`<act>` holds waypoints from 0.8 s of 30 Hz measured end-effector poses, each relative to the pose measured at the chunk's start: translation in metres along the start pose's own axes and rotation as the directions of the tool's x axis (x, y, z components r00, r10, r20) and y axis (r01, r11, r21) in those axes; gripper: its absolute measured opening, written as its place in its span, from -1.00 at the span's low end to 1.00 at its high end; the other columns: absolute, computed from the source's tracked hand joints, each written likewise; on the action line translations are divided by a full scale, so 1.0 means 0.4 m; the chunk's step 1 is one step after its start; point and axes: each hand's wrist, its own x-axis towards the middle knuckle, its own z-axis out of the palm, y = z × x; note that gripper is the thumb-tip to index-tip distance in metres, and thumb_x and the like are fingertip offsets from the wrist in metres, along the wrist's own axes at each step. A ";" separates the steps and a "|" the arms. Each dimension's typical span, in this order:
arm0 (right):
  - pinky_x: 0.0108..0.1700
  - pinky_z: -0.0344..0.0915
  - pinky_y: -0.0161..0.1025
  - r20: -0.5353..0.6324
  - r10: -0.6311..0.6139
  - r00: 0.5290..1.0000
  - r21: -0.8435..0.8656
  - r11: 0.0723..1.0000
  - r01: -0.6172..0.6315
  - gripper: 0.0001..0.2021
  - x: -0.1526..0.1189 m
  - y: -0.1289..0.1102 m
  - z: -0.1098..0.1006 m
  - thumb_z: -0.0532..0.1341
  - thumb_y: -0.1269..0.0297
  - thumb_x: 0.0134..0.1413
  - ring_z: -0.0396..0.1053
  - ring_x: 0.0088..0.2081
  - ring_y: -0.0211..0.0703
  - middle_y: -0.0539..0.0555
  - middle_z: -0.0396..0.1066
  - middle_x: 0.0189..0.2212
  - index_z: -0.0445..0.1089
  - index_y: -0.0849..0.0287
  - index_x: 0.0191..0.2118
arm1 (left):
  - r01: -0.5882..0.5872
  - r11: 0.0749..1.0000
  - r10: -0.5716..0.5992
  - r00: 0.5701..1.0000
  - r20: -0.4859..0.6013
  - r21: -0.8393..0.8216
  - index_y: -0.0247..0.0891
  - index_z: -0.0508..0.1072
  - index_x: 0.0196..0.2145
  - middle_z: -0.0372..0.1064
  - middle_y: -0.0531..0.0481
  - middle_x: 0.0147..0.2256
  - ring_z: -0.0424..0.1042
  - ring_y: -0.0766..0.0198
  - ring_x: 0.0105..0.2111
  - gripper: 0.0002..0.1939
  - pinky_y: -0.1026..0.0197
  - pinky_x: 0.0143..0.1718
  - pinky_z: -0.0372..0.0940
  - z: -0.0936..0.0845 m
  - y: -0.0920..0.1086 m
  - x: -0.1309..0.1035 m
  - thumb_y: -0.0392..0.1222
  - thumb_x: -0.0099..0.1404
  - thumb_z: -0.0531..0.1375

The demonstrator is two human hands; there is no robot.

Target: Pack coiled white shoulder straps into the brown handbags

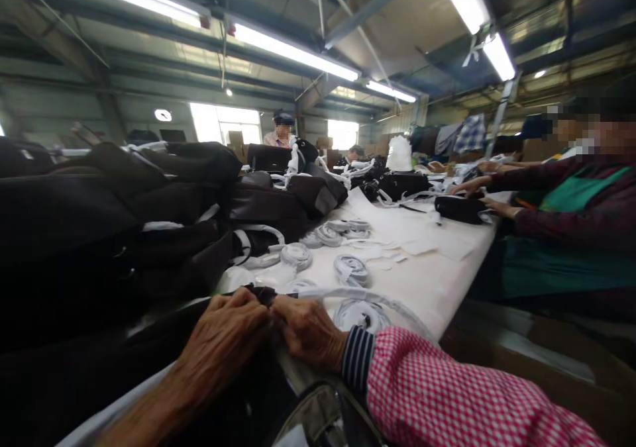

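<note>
My left hand and my right hand meet at the lower middle, fingers curled and knuckles up. Between and just beyond them shows a short piece of black strap, pinched by both hands; the fingertips are hidden. A white-wrapped strap runs from beside my right hand in a curve to the right. Under my hands lies a dark bag, partly hidden by my forearms. A bag opening with an olive-brown lining shows at the bottom edge.
Black bags are heaped along the left. Coiled white-wrapped straps and paper sheets lie on the white table. At right, a co-worker in a green apron handles a small black bag. Another person stands behind the heap.
</note>
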 end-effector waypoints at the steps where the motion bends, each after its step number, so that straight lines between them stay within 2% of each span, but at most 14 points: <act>1: -0.30 0.19 -0.32 -0.012 -0.023 1.000 0.011 1.000 0.023 -0.76 -0.001 0.001 0.002 0.09 0.54 -0.04 0.37 -0.33 -0.18 -0.01 0.37 -0.36 0.19 0.10 -0.24 | 0.050 0.999 -0.049 0.997 0.054 -0.006 -0.13 0.56 -0.30 0.49 0.00 -0.30 0.40 0.09 -0.21 -0.80 -0.01 -0.16 0.17 0.003 -0.011 0.013 -0.27 0.39 0.14; 3: -0.30 0.19 -0.32 -0.014 -0.055 0.998 0.017 0.998 0.055 -0.75 0.001 0.004 0.007 0.10 0.54 -0.09 0.37 -0.33 -0.18 -0.02 0.35 -0.38 0.18 0.09 -0.27 | 0.105 0.994 -0.103 0.990 0.093 -0.021 -0.13 0.60 -0.31 0.47 -0.01 -0.31 0.39 0.10 -0.23 -0.81 0.02 -0.17 0.14 0.013 -0.022 0.028 -0.29 0.34 0.17; 5: -0.31 0.19 -0.32 -0.001 -0.046 0.999 0.019 0.999 0.046 -0.76 0.006 0.007 0.008 0.12 0.54 -0.11 0.36 -0.35 -0.19 -0.04 0.33 -0.40 0.17 0.09 -0.29 | 0.126 0.990 -0.120 0.990 0.073 -0.072 -0.09 0.63 -0.30 0.48 0.00 -0.29 0.39 0.11 -0.21 -0.81 0.04 -0.16 0.13 0.021 -0.024 0.029 -0.25 0.32 0.19; 9: -0.32 0.19 -0.33 0.096 0.060 0.994 0.028 0.998 -0.063 -0.81 0.014 0.003 -0.005 0.13 0.50 -0.01 0.36 -0.38 -0.21 -0.07 0.35 -0.41 0.22 0.08 -0.27 | 0.142 0.970 -0.138 0.990 0.033 -0.196 0.01 0.64 -0.26 0.50 0.05 -0.30 0.39 0.12 -0.18 -0.80 0.09 -0.16 0.14 0.024 -0.012 0.020 -0.17 0.38 0.19; 13: -0.22 0.27 -0.31 0.224 0.157 0.962 0.029 0.985 -0.167 -0.75 0.016 -0.013 -0.050 0.17 0.48 0.06 0.46 -0.26 -0.15 -0.03 0.47 -0.30 0.34 0.06 -0.12 | 0.147 0.976 -0.150 0.989 -0.008 -0.159 -0.01 0.63 -0.25 0.49 0.05 -0.34 0.38 0.10 -0.20 -0.81 0.07 -0.19 0.14 0.033 0.001 0.021 -0.18 0.41 0.19; 15: -0.14 0.30 -0.29 0.271 0.135 0.953 0.044 0.987 -0.153 -0.70 0.019 -0.010 -0.098 0.21 0.48 0.07 0.48 -0.19 -0.13 0.00 0.51 -0.20 0.39 0.07 -0.07 | 0.146 0.981 -0.153 0.987 -0.046 -0.126 -0.03 0.62 -0.26 0.49 0.05 -0.33 0.36 0.09 -0.19 -0.79 0.05 -0.19 0.13 0.044 0.006 0.022 -0.21 0.43 0.16; 17: -0.07 0.30 -0.28 0.245 0.155 0.957 0.001 0.987 -0.160 -0.73 0.026 0.012 -0.166 0.23 0.48 0.10 0.47 -0.16 -0.15 0.02 0.52 -0.17 0.43 0.10 -0.08 | 0.140 0.984 -0.149 0.986 -0.078 -0.106 -0.04 0.60 -0.29 0.50 0.06 -0.29 0.35 0.08 -0.17 -0.79 0.02 -0.16 0.12 0.058 0.010 0.018 -0.19 0.43 0.16; 19: -0.06 0.28 -0.26 0.147 0.263 0.954 -0.114 0.962 -0.247 -0.80 0.034 0.054 -0.245 0.23 0.48 0.15 0.45 -0.19 -0.18 0.05 0.52 -0.19 0.45 0.16 -0.11 | 0.125 0.988 -0.135 0.983 -0.123 -0.085 -0.03 0.58 -0.29 0.52 0.08 -0.25 0.34 0.06 -0.13 -0.82 -0.03 -0.12 0.10 0.073 0.012 0.009 -0.18 0.42 0.17; 21: -0.09 0.26 -0.24 0.080 0.375 0.924 -0.208 0.913 -0.352 -0.86 0.033 0.105 -0.317 0.23 0.49 0.15 0.43 -0.24 -0.18 0.08 0.51 -0.23 0.45 0.23 -0.16 | 0.111 0.992 -0.122 0.977 -0.177 -0.067 -0.03 0.57 -0.29 0.53 0.09 -0.24 0.34 0.05 -0.12 -0.83 -0.06 -0.08 0.09 0.087 0.010 -0.002 -0.18 0.42 0.17; 24: -0.16 0.24 -0.23 0.087 0.441 0.893 -0.234 0.881 -0.412 -0.92 0.004 0.158 -0.382 0.24 0.54 0.10 0.39 -0.30 -0.17 0.07 0.47 -0.36 0.46 0.28 -0.30 | 0.107 0.992 -0.121 0.964 -0.237 -0.070 -0.04 0.56 -0.29 0.52 0.11 -0.28 0.36 0.07 -0.14 -0.81 -0.05 -0.07 0.09 0.103 0.001 -0.017 -0.18 0.43 0.15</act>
